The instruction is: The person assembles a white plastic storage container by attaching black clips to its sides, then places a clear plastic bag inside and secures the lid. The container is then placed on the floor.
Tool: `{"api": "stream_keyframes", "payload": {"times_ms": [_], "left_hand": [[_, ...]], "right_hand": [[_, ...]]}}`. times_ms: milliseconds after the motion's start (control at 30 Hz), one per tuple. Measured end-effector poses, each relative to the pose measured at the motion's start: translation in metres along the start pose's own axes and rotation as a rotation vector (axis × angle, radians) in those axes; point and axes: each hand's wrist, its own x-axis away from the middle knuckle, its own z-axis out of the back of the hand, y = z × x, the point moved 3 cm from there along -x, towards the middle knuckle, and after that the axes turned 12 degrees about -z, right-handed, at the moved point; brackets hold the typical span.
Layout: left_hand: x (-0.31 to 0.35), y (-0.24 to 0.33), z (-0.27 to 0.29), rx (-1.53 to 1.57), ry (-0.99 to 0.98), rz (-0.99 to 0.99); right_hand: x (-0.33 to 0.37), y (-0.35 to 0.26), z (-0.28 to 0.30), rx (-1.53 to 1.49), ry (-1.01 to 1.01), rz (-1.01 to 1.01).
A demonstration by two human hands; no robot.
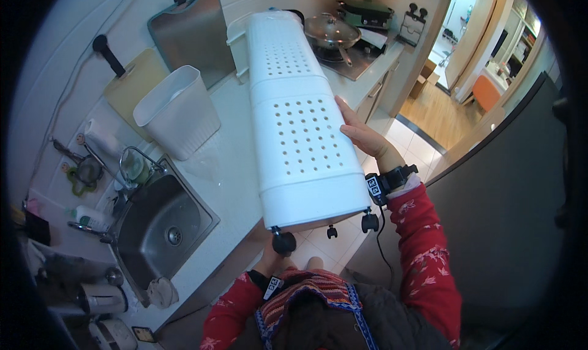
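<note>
A tall white plastic rolling storage cart (309, 135), its sides pierced with rows of round holes, is tipped over lengthwise in front of me. Its black caster wheels (369, 222) point toward me, and its far end reaches over the counter. Against its right side lies my right hand (362, 132), holding it with the thumb and fingers along the edge. My left hand (272, 255) is at the near bottom end, by the left caster wheel (283, 243); its fingers are mostly hidden behind the wheel and cart.
Left of the cart, a white plastic bin (177, 111) stands on the counter (223, 166) beside a steel sink (165, 227). Cutting boards (193, 37) lean on the wall. Beyond are a lidded pan (331, 31) on the stove and, rightward, a doorway. A dark panel (508, 215) rises at right.
</note>
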Motion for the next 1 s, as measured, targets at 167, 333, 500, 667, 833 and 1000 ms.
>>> {"api": "stream_keyframes", "payload": {"times_ms": [167, 333, 500, 667, 833, 1000], "left_hand": [[0.001, -0.013, -0.010, 0.356, 0.103, 0.224], [-0.007, -0.012, -0.007, 0.453, -0.065, 0.244], [-0.004, 0.004, -0.007, 0.486, -0.078, 0.394], [-0.005, 0.012, -0.004, 0.511, -0.108, 0.429], [-0.013, 0.012, 0.004, 0.441, -0.298, 0.354], [-0.012, 0.017, 0.004, 0.365, -0.186, 0.387]], "right_hand": [[0.016, 0.048, 0.013, -0.210, -0.019, 0.037], [0.090, 0.148, 0.011, -0.816, 0.511, 0.170], [0.176, 0.268, -0.108, -0.914, 0.943, -0.302], [0.144, 0.259, -0.240, -0.763, 0.548, -0.564], [0.109, 0.226, -0.270, -0.444, 0.656, -0.349], [0.105, 0.245, -0.291, -0.240, 0.935, -0.304]]}}
